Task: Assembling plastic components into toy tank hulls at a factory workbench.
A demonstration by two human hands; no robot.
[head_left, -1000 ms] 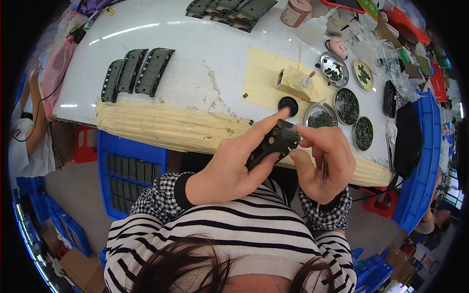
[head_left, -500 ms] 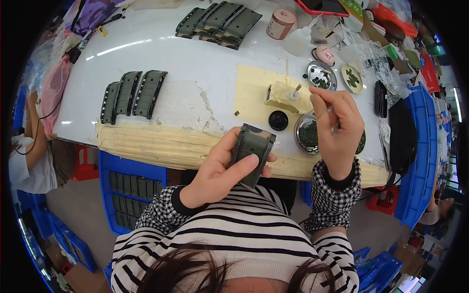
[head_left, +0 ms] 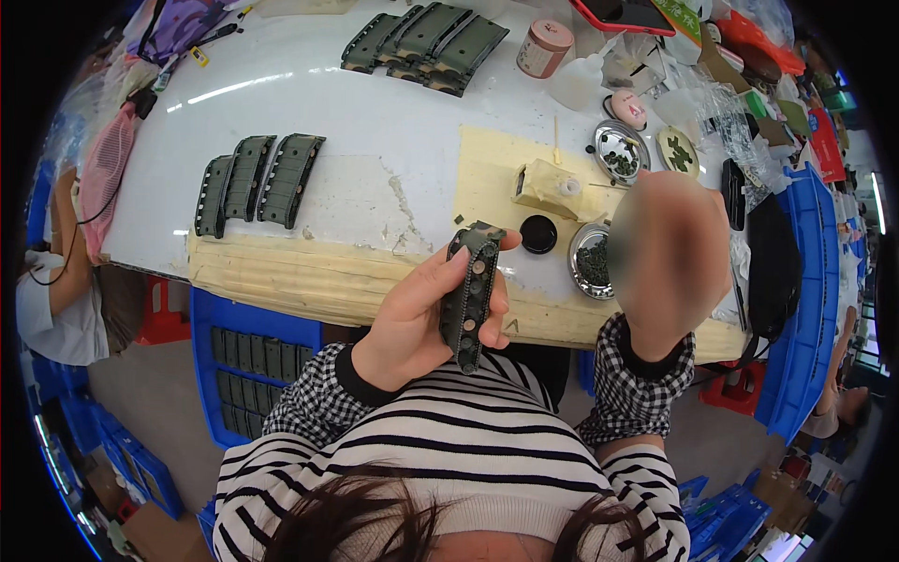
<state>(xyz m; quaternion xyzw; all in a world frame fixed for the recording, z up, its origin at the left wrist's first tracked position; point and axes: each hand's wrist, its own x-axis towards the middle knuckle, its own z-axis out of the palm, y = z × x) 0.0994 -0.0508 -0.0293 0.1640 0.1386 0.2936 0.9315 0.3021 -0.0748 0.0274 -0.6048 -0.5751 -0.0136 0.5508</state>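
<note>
My left hand [head_left: 412,314] is closed around a green camouflage toy tank hull [head_left: 470,298]. The hull stands on edge, showing a side with a toothed strip and a row of round, wheel-like discs, some of them bare and tan. My right hand [head_left: 670,258] hovers over the right of the table, beside a round metal dish [head_left: 592,265] of small dark green parts. A blur covers its fingers, so what they hold, if anything, is hidden. Between the hands and farther back lies a yellow-wrapped block [head_left: 540,190] with a white nozzle. A round black lid [head_left: 538,234] sits nearer.
Several camouflage hulls [head_left: 297,169] lie at left, with more stacked [head_left: 431,42] at the back. A second metal dish [head_left: 618,140], a pale dish of green pieces [head_left: 676,150] and a pink tin [head_left: 545,49] stand at right. A blue crate [head_left: 206,375] of green parts is below the table edge.
The hull in my left hand has turned from its broad face to its wheeled side. My right hand has moved a little rightward, away from the yellow-wrapped block, and its fingers are now blurred.
</note>
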